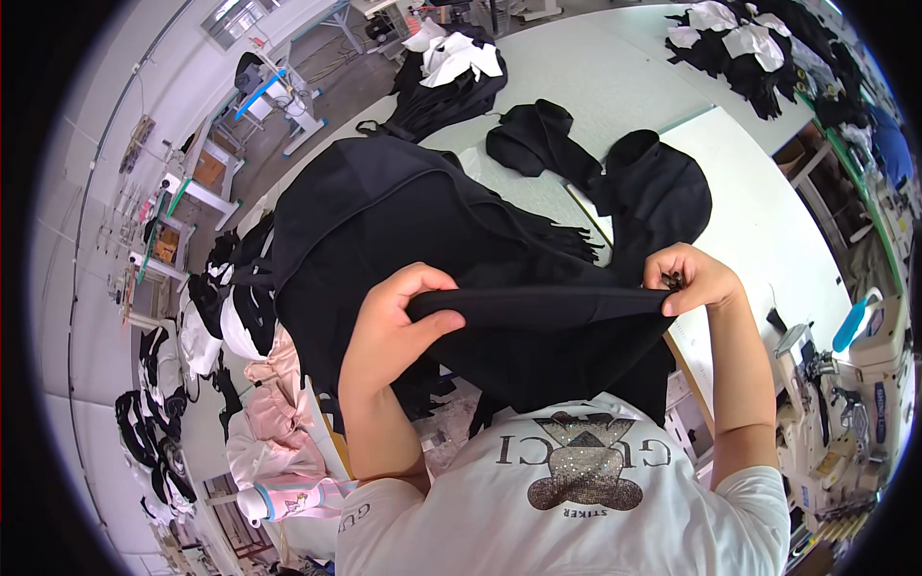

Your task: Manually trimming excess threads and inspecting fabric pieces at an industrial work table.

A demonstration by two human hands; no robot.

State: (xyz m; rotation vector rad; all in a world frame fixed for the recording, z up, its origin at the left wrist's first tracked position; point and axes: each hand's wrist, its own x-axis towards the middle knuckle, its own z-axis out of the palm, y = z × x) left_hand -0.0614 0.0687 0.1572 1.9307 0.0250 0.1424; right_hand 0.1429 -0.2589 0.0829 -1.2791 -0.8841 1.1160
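Cloth (543,305), pinched, spans left fingers (427,277) to right fingers (676,257).

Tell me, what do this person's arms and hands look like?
The left hand and right hand are bare, with no gloves. The forearms are uncovered too, and no watch or cable shows on them. The left sleeve and right sleeve are short and white; dark lettering marks the left one. Something small and dark shows at the right fingers, too unclear to identify.

A pink-and-white bottle (290,501) sits near pale pink fabric (276,413)
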